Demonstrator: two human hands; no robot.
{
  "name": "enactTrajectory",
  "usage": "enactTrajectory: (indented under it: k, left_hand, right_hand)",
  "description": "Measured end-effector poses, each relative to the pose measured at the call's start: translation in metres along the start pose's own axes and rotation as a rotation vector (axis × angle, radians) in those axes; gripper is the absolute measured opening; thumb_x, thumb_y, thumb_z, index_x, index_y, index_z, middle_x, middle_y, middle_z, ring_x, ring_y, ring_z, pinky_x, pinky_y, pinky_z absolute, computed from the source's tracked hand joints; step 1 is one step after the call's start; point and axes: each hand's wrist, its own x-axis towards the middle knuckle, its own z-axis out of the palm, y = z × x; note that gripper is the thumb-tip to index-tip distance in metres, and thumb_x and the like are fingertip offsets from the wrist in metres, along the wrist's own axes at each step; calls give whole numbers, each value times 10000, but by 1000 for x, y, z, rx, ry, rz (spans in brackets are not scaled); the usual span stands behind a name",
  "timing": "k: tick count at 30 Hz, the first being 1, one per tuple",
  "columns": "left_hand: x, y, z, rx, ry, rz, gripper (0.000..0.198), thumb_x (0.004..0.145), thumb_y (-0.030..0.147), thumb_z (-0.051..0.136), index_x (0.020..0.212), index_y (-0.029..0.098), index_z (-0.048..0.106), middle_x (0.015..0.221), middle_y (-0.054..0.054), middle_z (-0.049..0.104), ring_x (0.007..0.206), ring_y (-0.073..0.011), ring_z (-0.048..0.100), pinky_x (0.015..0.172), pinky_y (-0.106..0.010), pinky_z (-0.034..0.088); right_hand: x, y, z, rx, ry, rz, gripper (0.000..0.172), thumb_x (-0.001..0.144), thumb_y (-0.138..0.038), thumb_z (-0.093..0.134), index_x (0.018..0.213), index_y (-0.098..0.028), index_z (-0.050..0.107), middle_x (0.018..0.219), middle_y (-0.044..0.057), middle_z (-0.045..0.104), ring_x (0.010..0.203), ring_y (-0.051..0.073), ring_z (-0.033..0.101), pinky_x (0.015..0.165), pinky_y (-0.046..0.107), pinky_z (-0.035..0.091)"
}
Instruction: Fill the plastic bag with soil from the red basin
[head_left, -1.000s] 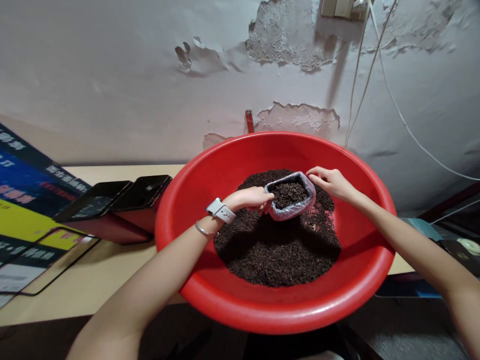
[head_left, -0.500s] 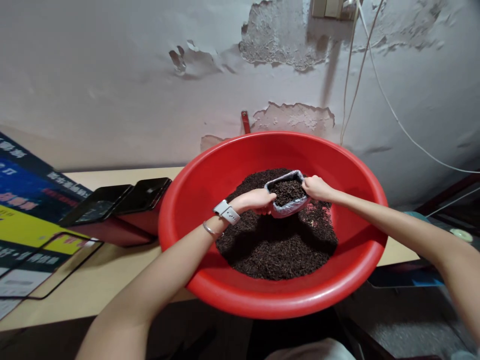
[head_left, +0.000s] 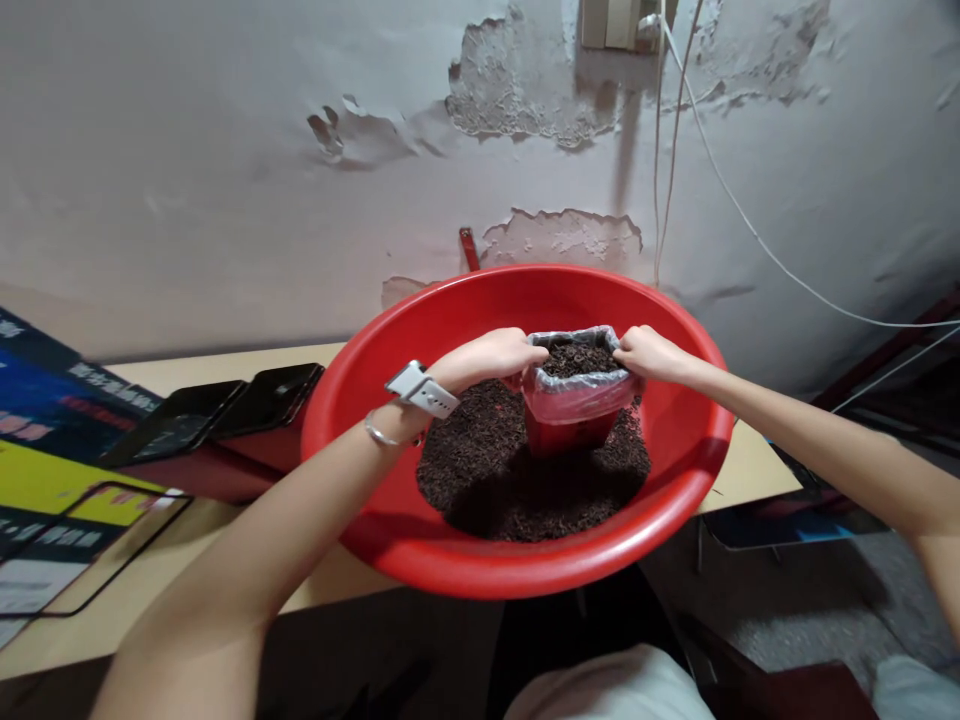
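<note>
Both my hands grip a red square box [head_left: 568, 430] lined with a clear plastic bag [head_left: 577, 399]. Dark, dried bits like loose tea leaves [head_left: 579, 359] fill it close to the rim. My left hand [head_left: 504, 355] is closed at the left rim, fingers on the folded bag edge. Across from it, my right hand [head_left: 649, 354] pinches the right rim. The box stands nearly upright inside a big red basin [head_left: 517, 578], over a layer of the same dark bits [head_left: 472, 455]. Whether its bottom touches them I cannot tell.
Two dark-rimmed red boxes [head_left: 274, 400] stand on the pale table [head_left: 330, 580] left of the basin. Farther left are a printed blue and yellow board [head_left: 45, 450] and a thin black frame [head_left: 112, 580]. A peeling wall [head_left: 225, 180] with hanging cables [head_left: 739, 210] rises behind.
The box has gone from tilted, low over the dark bits, to nearly upright and raised, so its red side shows. Both hands moved with it, still on the rim. The view shifted slightly.
</note>
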Motion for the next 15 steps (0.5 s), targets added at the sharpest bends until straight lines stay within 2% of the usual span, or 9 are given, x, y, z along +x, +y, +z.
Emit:
enactTrajectory:
  k: [3, 6, 8, 10, 13, 15]
  left_hand:
    - [4, 11, -1, 193, 109, -38, 322, 743, 299, 501, 471, 170, 616, 562, -93, 648, 683, -221, 640, 652, -243, 448]
    - [-1, 36, -16, 223, 256, -22, 303, 774, 311, 498, 590, 148, 676, 575, -93, 637, 741, -233, 642, 710, -257, 460]
    - [-12, 62, -29, 204, 391, 27, 323, 812, 299, 471, 672, 117, 698, 596, -90, 627, 767, -225, 634, 755, -265, 464]
    - [-25, 93, -38, 187, 503, 122, 335, 838, 281, 447, 705, 106, 699, 619, -72, 614, 780, -208, 626, 791, -269, 463]
    - [-36, 145, -38, 133, 535, 274, 311, 847, 260, 447, 714, 125, 693, 668, -42, 615, 806, -184, 634, 820, -257, 462]
    - [-31, 180, -25, 86, 492, 366, 303, 865, 266, 450, 742, 133, 694, 722, -47, 640, 846, -181, 645, 838, -252, 465]
  right_hand:
    - [2, 0, -8, -87, 106, 17, 230, 795, -116, 492, 584, -137, 581, 444, 65, 551, 490, 164, 593, 514, 223, 423]
    - [-7, 2, -36, -50, 178, 50, 205, 814, -134, 498, 662, -106, 631, 481, 73, 574, 553, 180, 624, 562, 234, 468]
    - [-24, 4, -64, -48, 267, 78, 226, 839, -159, 487, 695, -91, 646, 517, 80, 593, 598, 193, 640, 605, 257, 503]
    - [-50, 9, -95, -143, 395, 113, 252, 860, -179, 470, 727, -85, 662, 588, 103, 626, 683, 222, 662, 688, 308, 533]
    - [-99, 26, -137, -397, 581, 181, 257, 858, -166, 456, 780, -94, 690, 766, 152, 673, 927, 308, 660, 880, 405, 507]
    - [-132, 48, -155, -518, 649, 270, 265, 867, -188, 449, 833, -150, 709, 900, 153, 688, 1100, 336, 595, 986, 407, 448]
